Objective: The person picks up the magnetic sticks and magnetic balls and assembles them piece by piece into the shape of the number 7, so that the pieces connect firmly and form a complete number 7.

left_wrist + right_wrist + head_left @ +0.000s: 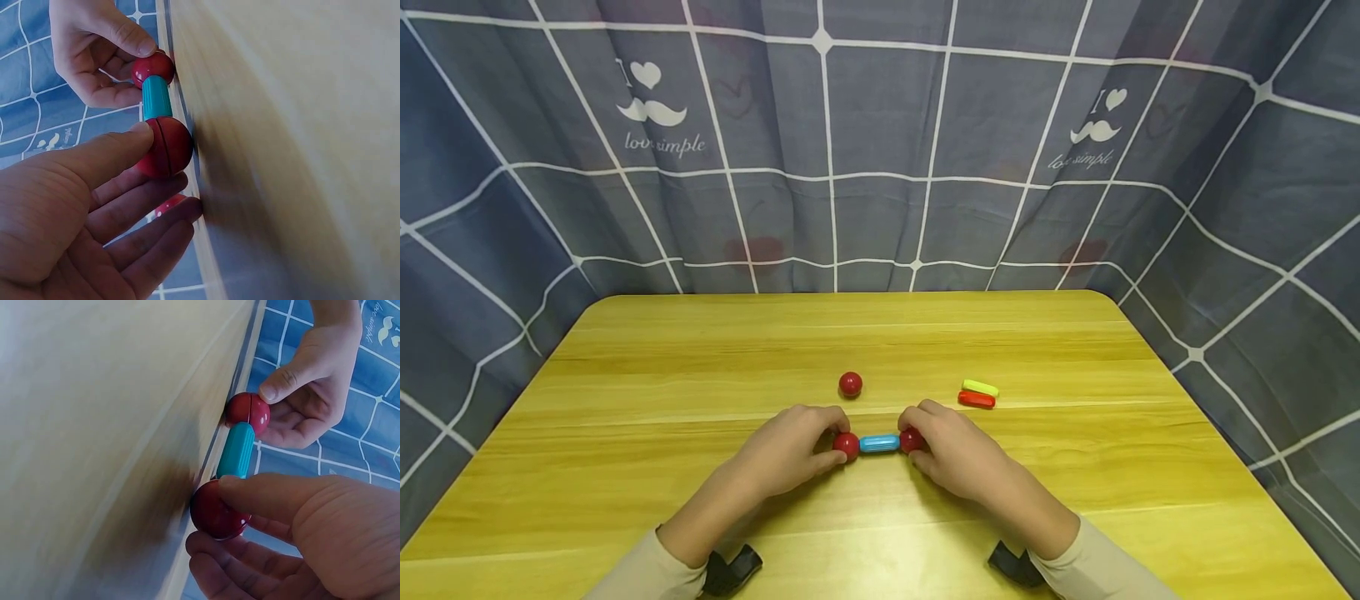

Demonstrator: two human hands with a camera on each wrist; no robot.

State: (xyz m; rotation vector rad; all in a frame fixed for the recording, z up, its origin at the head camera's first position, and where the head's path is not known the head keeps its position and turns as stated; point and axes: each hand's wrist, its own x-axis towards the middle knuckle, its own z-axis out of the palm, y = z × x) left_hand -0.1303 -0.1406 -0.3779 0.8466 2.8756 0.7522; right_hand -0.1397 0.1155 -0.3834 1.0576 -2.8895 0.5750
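Observation:
A blue ribbed rod (879, 443) lies crosswise between two red balls, touching one at each end. My left hand (790, 450) pinches the left red ball (847, 446) between thumb and fingers. At the other end, the right red ball (912, 440) is pinched by my right hand (958, 450). A seam line runs round the left ball (164, 147) in the left wrist view. The right wrist view shows my right thumb on the nearer ball (219, 510), close to where the rod (236, 450) meets it.
Behind the hands, a third red ball (851, 384) sits on the wooden table (700, 350). To the right lie a yellow-green rod (981, 388) and a red rod (977, 400), side by side. A grey checked curtain (880, 150) surrounds the table's back and sides.

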